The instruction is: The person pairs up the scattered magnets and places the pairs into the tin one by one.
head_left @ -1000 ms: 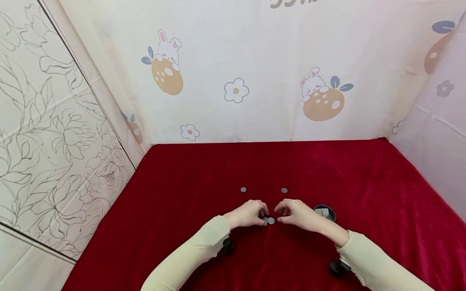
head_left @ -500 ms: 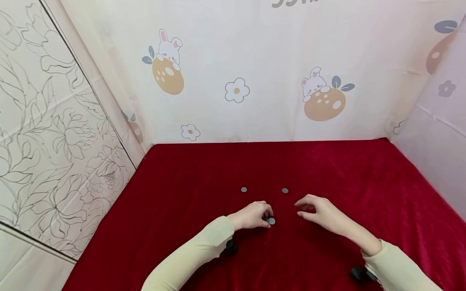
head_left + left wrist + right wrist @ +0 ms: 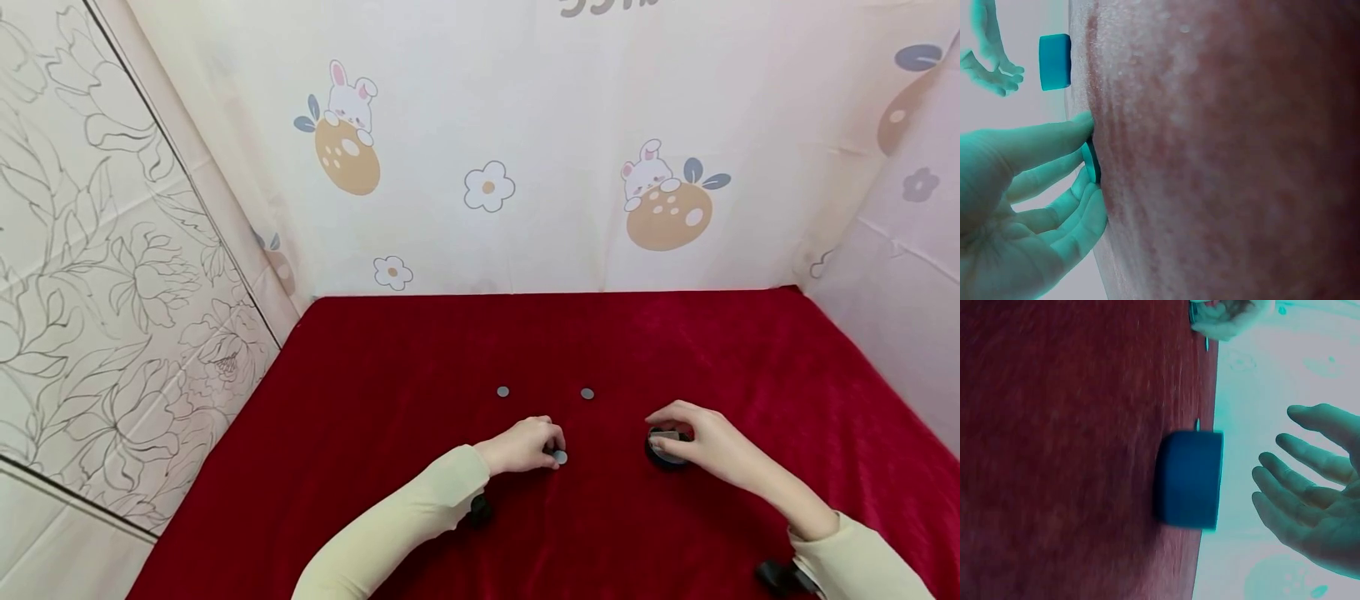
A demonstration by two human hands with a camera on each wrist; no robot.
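My left hand rests low on the red cloth, thumb and fingertips curled about a small grey disc. Edge-on in the left wrist view, the disc stands between thumb and fingers, close to the cloth. My right hand hovers over a small dark cup, fingers spread and loosely bent. Pale flat-sided pieces lie inside the cup, partly covered by that hand. From the right wrist, the cup shows blue and upright, with a gap between it and the fingers.
Two more grey discs lie farther back, one on the left and one on the right. Red cloth covers the table. Behind it hangs a pale printed curtain, and a floral panel stands at the left.
The right hand has moved right, away from the left hand, to above the cup. The left hand has shifted slightly right; two discs showed by its fingertips earlier, one shows there now.
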